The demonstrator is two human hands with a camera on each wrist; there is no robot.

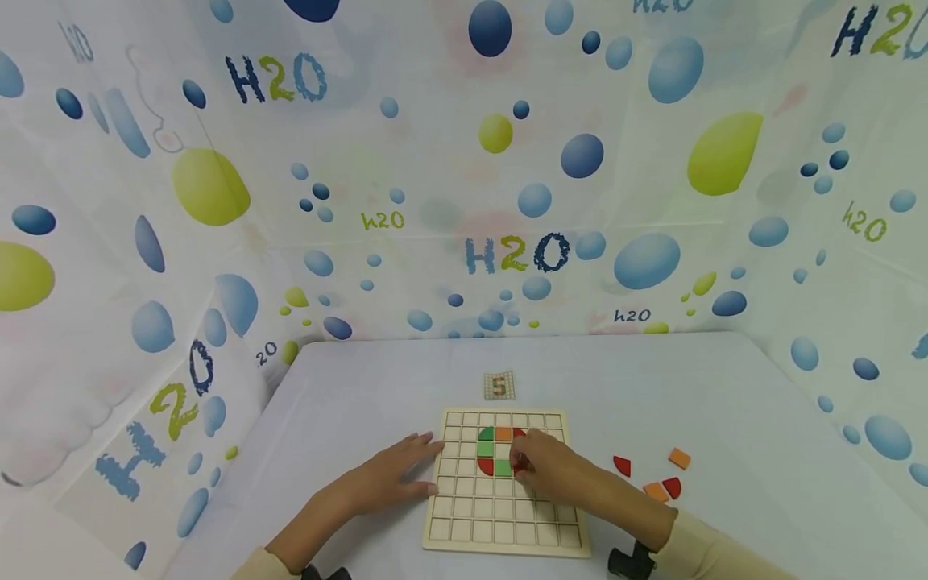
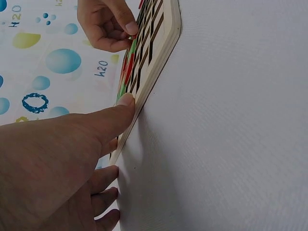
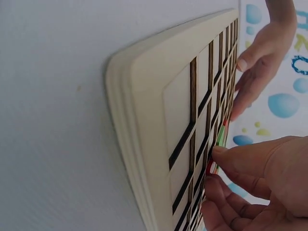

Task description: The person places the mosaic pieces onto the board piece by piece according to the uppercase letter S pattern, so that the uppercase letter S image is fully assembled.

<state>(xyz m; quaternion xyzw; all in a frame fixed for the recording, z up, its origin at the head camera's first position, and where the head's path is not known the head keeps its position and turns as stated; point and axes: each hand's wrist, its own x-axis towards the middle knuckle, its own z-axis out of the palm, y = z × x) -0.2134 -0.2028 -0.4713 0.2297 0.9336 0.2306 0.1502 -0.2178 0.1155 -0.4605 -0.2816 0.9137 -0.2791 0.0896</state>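
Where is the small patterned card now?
In the head view, slightly right of centre, the card lies just beyond the far edge of the gridded board.

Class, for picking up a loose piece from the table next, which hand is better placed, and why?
Probably the right hand: the loose red pieces and orange pieces lie on its side of the board, while the left hand touches the opposite edge.

On the worktop (image 1: 377, 374), a card (image 1: 499, 386) lies just behind the grid board (image 1: 461, 507). Inset tiles (image 1: 485, 449) sit in the board's rear-middle cells, partly under the right hand (image 1: 548, 467). The left hand (image 1: 394, 473) touches the board's left edge; loose tiles (image 1: 679, 458) lie right of the board, behind the right forearm (image 1: 631, 514).
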